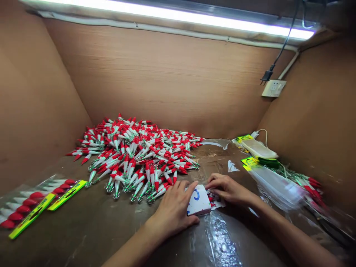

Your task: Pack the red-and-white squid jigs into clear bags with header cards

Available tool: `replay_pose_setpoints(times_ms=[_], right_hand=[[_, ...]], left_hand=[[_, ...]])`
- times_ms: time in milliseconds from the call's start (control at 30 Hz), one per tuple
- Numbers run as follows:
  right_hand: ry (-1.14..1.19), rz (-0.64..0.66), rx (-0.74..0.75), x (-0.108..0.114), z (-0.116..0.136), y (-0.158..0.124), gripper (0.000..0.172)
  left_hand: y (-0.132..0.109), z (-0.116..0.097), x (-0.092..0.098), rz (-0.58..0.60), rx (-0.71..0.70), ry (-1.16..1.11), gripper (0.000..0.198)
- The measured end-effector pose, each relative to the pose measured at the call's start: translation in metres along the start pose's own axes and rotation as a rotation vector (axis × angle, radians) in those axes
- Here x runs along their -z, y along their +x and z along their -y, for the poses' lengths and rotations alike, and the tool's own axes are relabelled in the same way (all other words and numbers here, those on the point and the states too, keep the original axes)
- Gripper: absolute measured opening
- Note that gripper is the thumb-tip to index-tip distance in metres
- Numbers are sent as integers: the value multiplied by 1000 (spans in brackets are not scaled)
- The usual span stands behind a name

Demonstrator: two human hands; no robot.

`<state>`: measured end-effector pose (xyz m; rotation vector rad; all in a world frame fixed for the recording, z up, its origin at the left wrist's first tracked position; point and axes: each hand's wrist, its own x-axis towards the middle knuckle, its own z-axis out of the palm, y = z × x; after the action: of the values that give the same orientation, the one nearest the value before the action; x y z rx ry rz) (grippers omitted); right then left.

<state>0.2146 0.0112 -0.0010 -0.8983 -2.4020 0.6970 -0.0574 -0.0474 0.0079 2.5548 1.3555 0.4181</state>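
Observation:
My left hand (172, 207) lies flat, fingers stretched, on a small white card with a blue mark (198, 202) near the front of the bench. My right hand (226, 188) rests just right of the card, its fingers curled down onto a small red and white item (213, 198) at the card's edge; what they pinch is hidden. A big heap of red and white squid jigs with green hooks (136, 152) lies just behind my left hand.
Packed jigs in clear bags with yellow header strips (33, 204) lie at the front left. Empty clear bags with yellow headers (257, 148) and more bagged jigs (303, 185) lie along the right wall. A wall socket with a plug (273, 87) sits high on the right.

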Motion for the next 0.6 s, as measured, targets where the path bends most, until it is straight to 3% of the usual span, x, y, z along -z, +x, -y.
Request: replay_pose_setpoints(times_ms=[133, 300, 467, 600], right_hand=[[-69, -198, -11, 12, 20, 42, 24], [-260, -199, 134, -1, 69, 144, 22], [-464, -160, -103, -38, 109, 241, 36], [-421, -160, -208, -61, 117, 278, 23]], left_hand=[[-3, -7, 1, -47, -45, -1, 106], [-5, -12, 0, -77, -67, -9, 103], [-6, -13, 0, -71, -66, 4, 98], [-8, -15, 3, -75, -87, 23, 85]])
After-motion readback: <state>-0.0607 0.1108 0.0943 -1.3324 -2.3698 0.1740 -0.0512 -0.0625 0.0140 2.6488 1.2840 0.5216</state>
